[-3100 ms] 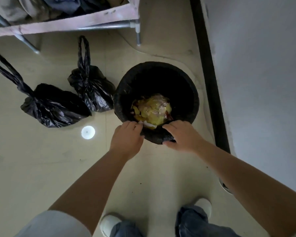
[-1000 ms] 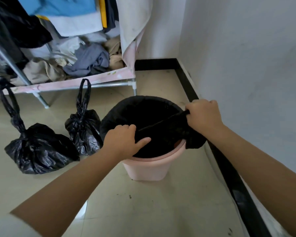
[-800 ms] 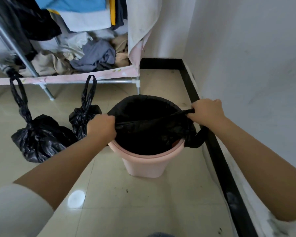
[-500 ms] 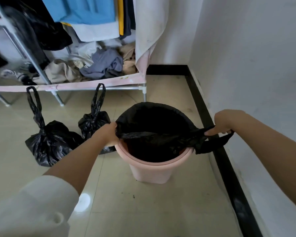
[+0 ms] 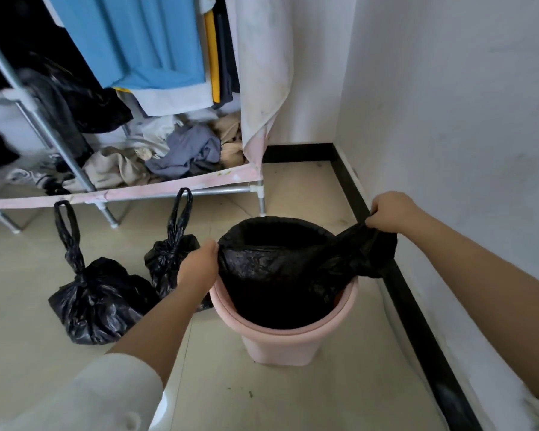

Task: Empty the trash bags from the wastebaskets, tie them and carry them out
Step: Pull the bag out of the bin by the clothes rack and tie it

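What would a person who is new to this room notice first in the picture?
First, the black trash bag in the pink wastebasket at the centre, its rim pulled up by the left hand and stretched toward the wall by the right hand. Next, two tied black bags stand on the floor to its left, in front of the clothes rack.

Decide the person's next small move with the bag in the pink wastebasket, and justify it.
Probably lift: the left hand and right hand each grip an edge of the black bag, already off the near rim of the pink wastebasket.
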`<action>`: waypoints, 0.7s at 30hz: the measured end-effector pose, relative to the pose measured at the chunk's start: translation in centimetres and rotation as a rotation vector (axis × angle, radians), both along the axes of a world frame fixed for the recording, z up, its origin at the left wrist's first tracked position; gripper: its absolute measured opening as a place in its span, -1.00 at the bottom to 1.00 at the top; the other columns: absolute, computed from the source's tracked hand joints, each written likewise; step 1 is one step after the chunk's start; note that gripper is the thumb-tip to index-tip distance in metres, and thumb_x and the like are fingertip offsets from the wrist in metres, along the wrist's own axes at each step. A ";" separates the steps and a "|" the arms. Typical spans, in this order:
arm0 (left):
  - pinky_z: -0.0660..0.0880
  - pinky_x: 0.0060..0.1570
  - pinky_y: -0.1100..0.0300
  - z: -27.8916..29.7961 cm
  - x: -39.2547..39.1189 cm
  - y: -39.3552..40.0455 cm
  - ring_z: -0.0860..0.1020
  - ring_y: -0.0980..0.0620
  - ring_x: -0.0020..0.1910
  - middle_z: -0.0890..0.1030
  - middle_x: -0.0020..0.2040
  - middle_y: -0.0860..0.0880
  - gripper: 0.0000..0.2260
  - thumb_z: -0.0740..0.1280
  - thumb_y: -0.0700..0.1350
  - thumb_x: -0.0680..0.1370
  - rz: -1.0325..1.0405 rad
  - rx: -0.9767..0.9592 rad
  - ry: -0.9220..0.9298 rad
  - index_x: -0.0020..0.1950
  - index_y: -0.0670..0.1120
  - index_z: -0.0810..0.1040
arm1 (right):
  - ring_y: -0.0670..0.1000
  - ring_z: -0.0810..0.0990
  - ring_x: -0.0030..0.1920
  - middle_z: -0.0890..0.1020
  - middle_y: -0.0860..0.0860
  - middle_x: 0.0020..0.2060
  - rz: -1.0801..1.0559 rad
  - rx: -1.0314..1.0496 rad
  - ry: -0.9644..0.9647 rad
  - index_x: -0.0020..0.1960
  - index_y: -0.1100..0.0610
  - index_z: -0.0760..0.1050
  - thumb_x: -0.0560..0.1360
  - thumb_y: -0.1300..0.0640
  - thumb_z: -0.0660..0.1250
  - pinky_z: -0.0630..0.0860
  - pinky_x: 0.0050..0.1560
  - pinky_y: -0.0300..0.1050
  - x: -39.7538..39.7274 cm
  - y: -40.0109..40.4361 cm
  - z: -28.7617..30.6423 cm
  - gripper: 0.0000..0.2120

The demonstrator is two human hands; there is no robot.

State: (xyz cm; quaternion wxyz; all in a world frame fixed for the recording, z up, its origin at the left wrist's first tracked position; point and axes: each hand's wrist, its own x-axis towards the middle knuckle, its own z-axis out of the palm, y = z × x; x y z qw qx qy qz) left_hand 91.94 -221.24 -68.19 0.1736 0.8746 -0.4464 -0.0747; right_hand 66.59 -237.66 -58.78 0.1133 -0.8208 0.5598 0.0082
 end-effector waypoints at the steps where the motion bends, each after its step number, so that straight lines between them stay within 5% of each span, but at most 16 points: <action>1: 0.27 -0.23 0.06 0.5 0.0 -0.2 0.46 -0.15 -0.20 0.48 -0.25 -0.20 -0.84 0.03 -0.14 0.64 -0.064 -0.004 -0.036 -0.12 -0.12 0.25 | 0.16 0.55 -0.08 0.62 0.27 -0.04 -0.004 -0.033 -0.117 0.04 0.38 0.55 0.47 0.27 0.22 0.35 -0.31 -0.21 0.0 0.1 0.4 -0.76; 4: 0.36 -0.14 -0.03 1.9 0.4 -1.3 0.54 -0.24 -0.08 0.58 -0.07 -0.32 -0.83 0.06 -0.18 0.63 -0.226 0.043 -0.023 -0.14 -0.14 0.32 | 0.17 0.52 0.10 0.61 0.21 0.03 -0.046 -0.102 -0.481 0.06 0.32 0.57 0.48 0.30 0.17 0.41 0.02 -0.12 0.5 0.6 1.6 -0.75; 6: 0.33 -0.13 0.05 3.1 -0.2 -2.0 0.53 -0.21 -0.02 0.58 -0.03 -0.30 -0.78 0.07 -0.17 0.63 -0.269 0.067 0.059 -0.17 -0.17 0.38 | 0.08 0.50 -0.11 0.56 0.13 -0.22 -0.137 -0.002 -0.737 -0.11 0.27 0.58 0.47 0.28 0.20 0.38 -0.10 -0.16 1.6 1.0 2.1 -0.82; 8: 0.25 -0.16 0.17 3.5 -1.6 -2.4 0.48 -0.14 -0.09 0.53 -0.18 -0.21 -0.69 0.08 -0.18 0.64 -0.273 0.054 0.204 -0.32 -0.12 0.32 | 0.02 0.36 -0.33 0.36 0.07 -0.43 -0.252 0.168 -1.028 -0.37 0.19 0.44 0.39 0.32 0.24 0.30 -0.28 -0.17 3.0 1.5 2.3 -0.83; 12: 0.25 -0.21 0.17 2.3 -3.7 -2.6 0.33 0.03 -0.31 0.32 -0.33 -0.05 -0.66 0.17 -0.12 0.61 -0.074 -0.096 0.728 -0.38 -0.08 0.28 | 0.02 0.28 -0.40 0.31 0.07 -0.44 -0.463 0.392 -1.281 -0.38 0.15 0.35 0.36 0.33 0.30 0.25 -0.35 -0.13 4.3 0.7 1.9 -0.79; 15: 0.40 -0.19 0.20 1.6 -3.2 -2.4 0.43 0.04 -0.28 0.43 -0.25 -0.05 -0.75 0.22 -0.07 0.59 0.186 -0.279 1.045 -0.27 -0.09 0.39 | 0.05 0.37 -0.42 0.37 0.10 -0.41 -0.460 0.297 -0.864 -0.15 0.27 0.38 0.43 0.29 0.32 0.38 -0.35 -0.12 3.9 0.6 0.9 -0.89; 17: 0.43 -0.49 0.30 1.3 -3.2 -2.3 0.40 0.08 -0.41 0.40 -0.31 -0.04 -0.87 0.26 -0.10 0.58 0.385 -0.373 1.119 -0.08 -0.15 0.44 | 0.15 0.50 -0.26 0.40 0.13 -0.40 -0.349 0.229 -0.488 -0.19 0.30 0.37 0.44 0.31 0.30 0.42 -0.19 -0.10 3.6 1.4 0.1 -0.89; 19: 0.43 -0.64 0.34 1.1 -3.4 -2.4 0.42 0.08 -0.45 0.41 -0.30 -0.05 -0.59 0.34 -0.11 0.53 0.528 -0.365 1.119 0.31 -0.21 0.33 | 0.17 0.55 -0.05 0.46 0.12 -0.30 -0.201 0.191 -0.092 -0.13 0.30 0.44 0.45 0.27 0.28 0.40 -0.15 -0.14 3.7 2.4 -0.6 -0.92; 21: 0.49 -0.56 0.23 0.7 -3.3 -2.7 0.46 0.04 -0.42 0.43 -0.26 -0.08 -0.33 0.38 -0.14 0.50 0.587 -0.344 1.093 0.48 -0.23 0.09 | 0.12 0.49 -0.07 0.47 0.11 -0.19 -0.130 0.180 0.131 0.07 0.29 0.47 0.45 0.22 0.29 0.39 -0.19 -0.19 3.6 3.0 -1.4 -0.78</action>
